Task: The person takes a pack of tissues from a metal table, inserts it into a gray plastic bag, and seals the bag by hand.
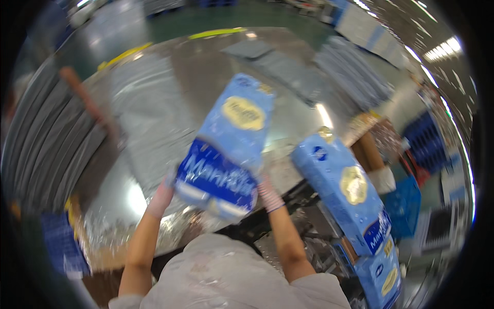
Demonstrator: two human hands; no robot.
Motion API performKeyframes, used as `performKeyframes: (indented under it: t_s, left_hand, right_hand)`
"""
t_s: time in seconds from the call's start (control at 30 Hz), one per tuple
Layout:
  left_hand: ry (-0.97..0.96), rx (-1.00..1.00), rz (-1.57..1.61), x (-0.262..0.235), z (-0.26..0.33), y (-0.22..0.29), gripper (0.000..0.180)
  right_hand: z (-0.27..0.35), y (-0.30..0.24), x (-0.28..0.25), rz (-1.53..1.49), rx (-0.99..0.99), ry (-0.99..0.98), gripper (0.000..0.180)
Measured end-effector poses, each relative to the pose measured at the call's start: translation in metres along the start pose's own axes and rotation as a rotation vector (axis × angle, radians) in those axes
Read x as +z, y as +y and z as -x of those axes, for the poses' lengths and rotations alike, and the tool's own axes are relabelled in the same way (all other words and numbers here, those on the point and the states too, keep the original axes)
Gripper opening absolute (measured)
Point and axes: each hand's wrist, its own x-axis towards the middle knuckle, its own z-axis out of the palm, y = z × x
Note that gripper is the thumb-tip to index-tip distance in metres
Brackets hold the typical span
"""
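Note:
A light blue plastic-wrapped package [234, 134] with a dark blue band and a cream label is held up over the metal table, tilted and slightly blurred. My left hand [165, 191], in a pale glove, grips its lower left side. At its lower right side my right hand [266, 193] holds on, also gloved. The fingers of both hands are partly hidden by the package. To the right, a similar blue package [334, 180] lies slanting by the table's edge, with another blue package [378, 273] below it.
Grey plastic bags [149, 118] lie flat on the metal table [200, 67]. A thick stack of grey bags [51, 149] stands at the left, another stack [352, 69] at the far right. Beyond the right edge are a cardboard box [368, 152], a light blue bin [404, 206] and a dark blue crate [426, 141].

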Motion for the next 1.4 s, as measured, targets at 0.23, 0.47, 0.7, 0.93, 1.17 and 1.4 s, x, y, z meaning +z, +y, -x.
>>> performKeyframes:
  t_s: [0.23,0.47,0.7,0.93,1.17,1.4]
  left_hand:
    - [-0.146,0.286,0.179,-0.022,0.069,0.083,0.078]
    - [0.026,0.335,0.127,-0.032,0.123,0.070,0.089]
    - [0.104,0.329,0.077,-0.056,0.166,0.037,0.078]
    - [0.096,-0.117,0.009,-0.077,0.228,-0.087,0.045]
    - [0.235,-0.133,0.045,-0.053,0.223,-0.134,0.056]
    - [0.210,-0.244,-0.172,-0.064,0.246,-0.148,0.040]
  right_hand:
    - [0.074,-0.080,0.121,-0.431,-0.083,-0.237,0.066]
    - [0.124,-0.058,0.156,-0.321,-0.224,-0.136,0.062]
    - [0.158,-0.020,0.177,-0.349,-0.147,-0.136,0.058]
    - [0.157,0.062,0.079,-0.042,0.304,0.042,0.056]
    - [0.017,0.115,0.046,0.033,0.130,0.273,0.032]
    - [0.043,0.074,0.131,0.395,-0.042,0.092,0.026]
